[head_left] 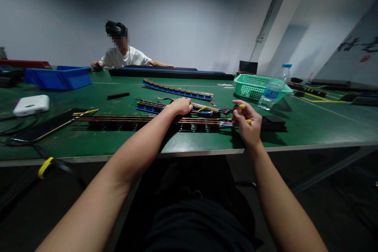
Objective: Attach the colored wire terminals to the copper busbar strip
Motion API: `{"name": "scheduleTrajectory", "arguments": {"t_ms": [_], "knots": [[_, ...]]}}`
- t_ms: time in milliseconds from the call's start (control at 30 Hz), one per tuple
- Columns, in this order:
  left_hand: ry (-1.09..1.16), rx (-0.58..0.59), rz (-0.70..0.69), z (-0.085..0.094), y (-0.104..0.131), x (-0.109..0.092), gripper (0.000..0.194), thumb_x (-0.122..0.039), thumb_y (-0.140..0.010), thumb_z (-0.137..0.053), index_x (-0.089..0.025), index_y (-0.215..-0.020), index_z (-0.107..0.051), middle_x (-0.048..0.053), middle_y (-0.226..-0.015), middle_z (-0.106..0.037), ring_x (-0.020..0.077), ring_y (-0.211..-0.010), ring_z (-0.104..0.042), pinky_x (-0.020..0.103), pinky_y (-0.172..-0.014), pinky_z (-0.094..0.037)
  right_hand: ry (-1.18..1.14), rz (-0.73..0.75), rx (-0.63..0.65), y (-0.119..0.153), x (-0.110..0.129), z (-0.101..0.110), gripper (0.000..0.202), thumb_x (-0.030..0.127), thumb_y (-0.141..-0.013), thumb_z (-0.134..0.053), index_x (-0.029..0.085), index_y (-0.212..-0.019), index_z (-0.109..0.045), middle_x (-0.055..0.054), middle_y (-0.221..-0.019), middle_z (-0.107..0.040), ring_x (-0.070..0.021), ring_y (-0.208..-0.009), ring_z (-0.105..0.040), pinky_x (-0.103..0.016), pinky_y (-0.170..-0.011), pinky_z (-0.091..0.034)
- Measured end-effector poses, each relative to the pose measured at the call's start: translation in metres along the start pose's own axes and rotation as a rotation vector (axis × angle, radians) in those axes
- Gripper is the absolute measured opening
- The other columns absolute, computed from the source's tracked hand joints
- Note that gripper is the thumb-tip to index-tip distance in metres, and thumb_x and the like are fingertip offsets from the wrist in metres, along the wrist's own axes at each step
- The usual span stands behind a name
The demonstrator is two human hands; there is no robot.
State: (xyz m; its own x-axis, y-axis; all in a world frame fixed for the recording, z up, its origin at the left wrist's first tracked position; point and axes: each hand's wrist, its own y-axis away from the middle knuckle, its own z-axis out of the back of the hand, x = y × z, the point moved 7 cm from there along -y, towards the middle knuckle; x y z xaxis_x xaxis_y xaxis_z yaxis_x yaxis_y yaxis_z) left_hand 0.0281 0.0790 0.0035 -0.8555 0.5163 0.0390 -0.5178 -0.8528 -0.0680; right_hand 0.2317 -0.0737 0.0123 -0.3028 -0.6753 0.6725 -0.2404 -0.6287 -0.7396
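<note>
My left hand (181,106) reaches over a blue-backed strip with metal rods (149,106), fingers curled down onto its wired end. What they grip is hidden. Loose wires (205,109), with yellow, blue and red parts, run right from it. My right hand (248,121) is closed around a tool with two yellow handles (242,106), seemingly pliers, near the wire ends. In front lies a long black strip with copper-coloured rods (126,119), passing beneath my left forearm. Behind, a similar blue strip (177,89) lies at a slant.
A green basket (251,86) and a water bottle (271,92) stand at right. A blue bin (59,78), a white box (31,105) and a dark flat panel (50,126) are at left. Across the table (319,126), a person (122,55) sits behind long black bars (171,74).
</note>
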Motion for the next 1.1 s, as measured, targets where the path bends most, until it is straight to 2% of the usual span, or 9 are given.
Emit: {"name": "scheduleTrajectory", "arguments": {"t_ms": [133, 200, 400, 567, 633, 733, 900, 1000, 1100], "knots": [[-0.006, -0.006, -0.006, 0.000, 0.000, 0.000, 0.041, -0.031, -0.099, -0.034, -0.011, -0.124, -0.060, 0.019, -0.127, -0.064, 0.0298, -0.113, -0.064, 0.037, -0.093, -0.050, 0.253, 0.090, 0.204, 0.008, 0.005, -0.018, 0.018, 0.028, -0.088, -0.061, 0.018, -0.100, -0.069, 0.006, -0.057, -0.043, -0.0075, -0.047, -0.033, -0.024, -0.046, -0.026], [-0.006, -0.009, -0.006, 0.001, 0.001, -0.001, 0.041, -0.031, -0.099, -0.034, -0.011, -0.123, -0.060, 0.019, -0.127, -0.065, 0.0296, -0.113, -0.064, 0.036, -0.093, -0.050, 0.303, 0.101, 0.218, 0.009, 0.005, -0.022, 0.017, 0.028, -0.089, -0.060, 0.019, -0.101, -0.068, 0.006, -0.058, -0.044, -0.0082, -0.047, -0.035, -0.024, -0.047, -0.028], [-0.001, -0.007, 0.000, 0.004, 0.004, -0.003, 0.040, -0.031, -0.099, -0.036, -0.011, -0.124, -0.059, 0.018, -0.127, -0.064, 0.0297, -0.113, -0.064, 0.036, -0.092, -0.050, 0.126, 0.121, -0.143, 0.008, 0.013, -0.003, 0.042, 0.037, -0.093, -0.056, 0.024, -0.133, -0.050, -0.002, -0.085, -0.063, -0.0167, -0.071, -0.058, -0.033, -0.068, -0.048], [0.001, -0.003, -0.008, 0.004, 0.005, -0.004, 0.040, -0.031, -0.099, -0.036, -0.010, -0.124, -0.059, 0.019, -0.127, -0.064, 0.0304, -0.112, -0.064, 0.037, -0.091, -0.050, -0.067, 0.246, -0.365, 0.021, 0.034, 0.002, 0.035, 0.043, -0.091, -0.053, 0.026, -0.122, -0.054, 0.000, -0.076, -0.059, -0.0148, -0.058, -0.054, -0.027, -0.051, -0.041], [0.003, 0.000, -0.003, 0.003, 0.005, -0.003, 0.039, -0.031, -0.100, -0.036, -0.011, -0.124, -0.059, 0.019, -0.127, -0.064, 0.0298, -0.113, -0.063, 0.037, -0.092, -0.050, -0.131, 0.216, -0.322, 0.019, 0.039, -0.007, 0.035, 0.046, -0.091, -0.052, 0.026, -0.120, -0.053, 0.001, -0.073, -0.059, -0.0139, -0.056, -0.053, -0.024, -0.045, -0.036], [0.021, -0.003, -0.006, 0.003, 0.005, -0.002, 0.039, -0.033, -0.100, -0.036, -0.012, -0.122, -0.059, 0.018, -0.127, -0.064, 0.0291, -0.113, -0.063, 0.036, -0.092, -0.050, -0.236, 0.105, -0.149, 0.004, 0.041, -0.030, 0.033, 0.047, -0.094, -0.049, 0.026, -0.118, -0.052, 0.001, -0.072, -0.060, -0.0130, -0.056, -0.054, -0.022, -0.041, -0.032], [0.041, -0.011, -0.016, 0.003, 0.005, -0.003, 0.038, -0.035, -0.099, -0.037, -0.013, -0.120, -0.060, 0.017, -0.126, -0.065, 0.0290, -0.112, -0.064, 0.036, -0.092, -0.050, -0.327, -0.022, 0.076, -0.025, 0.029, -0.069, 0.031, 0.049, -0.095, -0.050, 0.024, -0.114, -0.053, 0.002, -0.072, -0.061, -0.0110, -0.057, -0.055, -0.020, -0.040, -0.031], [0.038, -0.012, -0.007, 0.003, 0.005, -0.003, 0.037, -0.034, -0.099, -0.038, -0.013, -0.120, -0.060, 0.016, -0.125, -0.066, 0.0282, -0.113, -0.064, 0.034, -0.092, -0.050, -0.300, -0.057, 0.115, -0.028, 0.014, -0.082, 0.032, 0.050, -0.095, -0.051, 0.023, -0.111, -0.053, 0.003, -0.069, -0.060, -0.0103, -0.056, -0.056, -0.021, -0.044, -0.036], [0.035, -0.015, -0.014, 0.002, 0.004, -0.003, 0.038, -0.036, -0.100, -0.038, -0.013, -0.121, -0.060, 0.017, -0.126, -0.066, 0.0292, -0.113, -0.064, 0.035, -0.092, -0.051, -0.182, 0.027, 0.201, -0.018, 0.010, -0.089, 0.030, 0.048, -0.097, -0.050, 0.022, -0.113, -0.053, 0.004, -0.069, -0.060, -0.0110, -0.058, -0.058, -0.025, -0.056, -0.045]]}}
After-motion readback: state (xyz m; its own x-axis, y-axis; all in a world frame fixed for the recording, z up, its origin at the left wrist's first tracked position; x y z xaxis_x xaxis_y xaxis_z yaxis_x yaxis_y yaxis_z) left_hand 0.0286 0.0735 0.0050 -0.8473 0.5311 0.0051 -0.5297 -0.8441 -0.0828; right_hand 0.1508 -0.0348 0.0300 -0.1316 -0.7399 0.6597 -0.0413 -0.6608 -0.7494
